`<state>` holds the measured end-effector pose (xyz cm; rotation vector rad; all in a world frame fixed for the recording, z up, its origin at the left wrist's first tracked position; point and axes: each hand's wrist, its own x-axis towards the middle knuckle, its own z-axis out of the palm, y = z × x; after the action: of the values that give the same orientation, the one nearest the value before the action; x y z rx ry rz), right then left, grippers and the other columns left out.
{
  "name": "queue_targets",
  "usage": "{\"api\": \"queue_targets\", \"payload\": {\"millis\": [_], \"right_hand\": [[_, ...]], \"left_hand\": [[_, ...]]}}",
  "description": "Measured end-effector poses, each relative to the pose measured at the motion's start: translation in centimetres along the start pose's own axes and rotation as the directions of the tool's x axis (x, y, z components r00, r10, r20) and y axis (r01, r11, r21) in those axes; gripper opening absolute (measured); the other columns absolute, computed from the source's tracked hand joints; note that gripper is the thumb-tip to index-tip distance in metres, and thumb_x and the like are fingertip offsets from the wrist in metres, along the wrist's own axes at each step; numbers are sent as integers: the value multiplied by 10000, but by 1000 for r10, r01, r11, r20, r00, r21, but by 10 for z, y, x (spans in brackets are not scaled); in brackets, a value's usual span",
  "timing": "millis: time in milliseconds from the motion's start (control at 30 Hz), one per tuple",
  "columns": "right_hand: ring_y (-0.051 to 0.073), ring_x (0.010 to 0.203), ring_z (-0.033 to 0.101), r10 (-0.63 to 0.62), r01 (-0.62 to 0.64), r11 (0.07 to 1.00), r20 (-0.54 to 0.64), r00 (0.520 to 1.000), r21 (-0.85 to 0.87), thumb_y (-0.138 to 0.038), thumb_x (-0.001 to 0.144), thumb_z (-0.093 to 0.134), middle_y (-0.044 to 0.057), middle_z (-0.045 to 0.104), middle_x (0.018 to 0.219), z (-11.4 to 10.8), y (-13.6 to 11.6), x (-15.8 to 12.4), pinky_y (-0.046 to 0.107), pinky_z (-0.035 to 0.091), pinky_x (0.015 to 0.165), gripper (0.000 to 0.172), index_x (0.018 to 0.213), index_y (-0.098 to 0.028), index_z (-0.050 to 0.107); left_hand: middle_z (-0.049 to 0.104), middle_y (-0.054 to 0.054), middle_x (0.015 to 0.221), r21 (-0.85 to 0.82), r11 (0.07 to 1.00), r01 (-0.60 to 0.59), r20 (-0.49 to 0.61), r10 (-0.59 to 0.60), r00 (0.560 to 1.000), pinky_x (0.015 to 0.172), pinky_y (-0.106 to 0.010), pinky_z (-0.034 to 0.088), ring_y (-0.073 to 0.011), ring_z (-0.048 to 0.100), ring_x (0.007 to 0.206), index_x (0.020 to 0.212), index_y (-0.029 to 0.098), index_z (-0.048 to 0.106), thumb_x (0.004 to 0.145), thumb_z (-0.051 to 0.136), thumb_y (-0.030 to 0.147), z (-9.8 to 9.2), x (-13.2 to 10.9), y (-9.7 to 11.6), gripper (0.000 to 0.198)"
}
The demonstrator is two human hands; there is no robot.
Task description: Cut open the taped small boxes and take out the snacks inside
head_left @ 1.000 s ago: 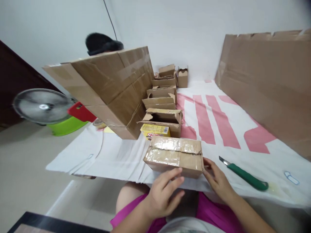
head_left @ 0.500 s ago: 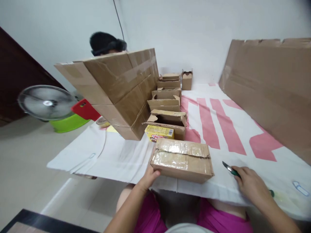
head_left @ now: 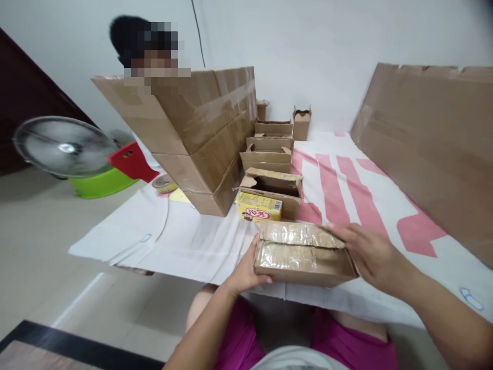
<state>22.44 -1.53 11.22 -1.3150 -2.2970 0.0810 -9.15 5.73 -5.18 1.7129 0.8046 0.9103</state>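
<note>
A brown cardboard box (head_left: 304, 257), with shiny clear tape over its top, sits at the table's front edge. A seam with a slightly raised edge runs along the top. My left hand (head_left: 246, 270) grips its left end, thumb on the front side. At the right end, my right hand (head_left: 370, 254) is curled, its fingertips blurred near the top edge. The green-handled knife it held is mostly hidden there; only a dark streak shows by the fingers. Just behind the box lies a small yellow printed carton (head_left: 260, 208), against an open cardboard box (head_left: 273, 187).
Several open boxes stand in a row towards the wall. A tall stack of taped cartons (head_left: 200, 118) rises at left, a person's head behind it. A large cardboard panel (head_left: 427, 144) borders the right. Tape roll (head_left: 164, 183), red board (head_left: 133, 162) and fan (head_left: 65, 149) are at left.
My right hand has moved left and up from the tabletop to the right end of the box, the knife now hardly visible. My left hand still holds the other end.
</note>
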Motion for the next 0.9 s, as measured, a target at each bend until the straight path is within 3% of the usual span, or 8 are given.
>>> {"api": "queue_targets", "payload": {"millis": [133, 367, 567, 767, 900], "right_hand": [[212, 913, 596, -187, 219, 967, 222, 957, -129, -114, 881, 398, 96, 633, 1042, 10, -37, 34, 337, 487, 781, 508, 1370, -234, 462], [204, 740, 589, -169, 295, 894, 357, 919, -336, -114, 806, 540, 82, 620, 886, 37, -69, 63, 274, 389, 572, 552, 1346, -193, 465], [215, 740, 592, -32, 181, 904, 362, 932, -387, -62, 790, 459, 96, 623, 892, 35, -58, 51, 306, 406, 597, 493, 1262, -184, 531], [204, 702, 592, 15, 143, 874, 320, 947, -465, -12, 714, 420, 87, 624, 892, 17, -38, 21, 303, 387, 572, 606, 1271, -219, 537], [193, 677, 588, 51, 107, 857, 289, 956, -505, -8, 701, 411, 88, 632, 906, 5, -22, 2, 291, 372, 545, 624, 1257, -246, 561]], "left_hand": [[389, -195, 1467, -33, 999, 5, 14, -4, 1000, 1136, -531, 289, -380, 398, 1344, 1511, 194, 156, 526, 798, 649, 0, 1, 9, 1260], [490, -190, 1369, -47, 999, 28, -5, -28, 1000, 1109, -538, 333, -381, 451, 1300, 1503, 182, 180, 477, 829, 631, 1, 1, 5, 1294], [506, -184, 1364, -112, 993, 28, -15, -30, 999, 1080, -523, 386, -374, 487, 1271, 1494, 195, 225, 487, 826, 627, 3, 3, 7, 1250], [424, -191, 1446, -94, 996, 7, -22, -9, 1000, 1134, -534, 297, -389, 401, 1342, 1494, 185, 237, 486, 816, 646, 2, 4, 10, 1251], [449, -179, 1429, -81, 996, 26, -32, -29, 999, 1124, -539, 317, -389, 416, 1331, 1488, 195, 256, 476, 821, 643, 3, 3, 10, 1242]]}}
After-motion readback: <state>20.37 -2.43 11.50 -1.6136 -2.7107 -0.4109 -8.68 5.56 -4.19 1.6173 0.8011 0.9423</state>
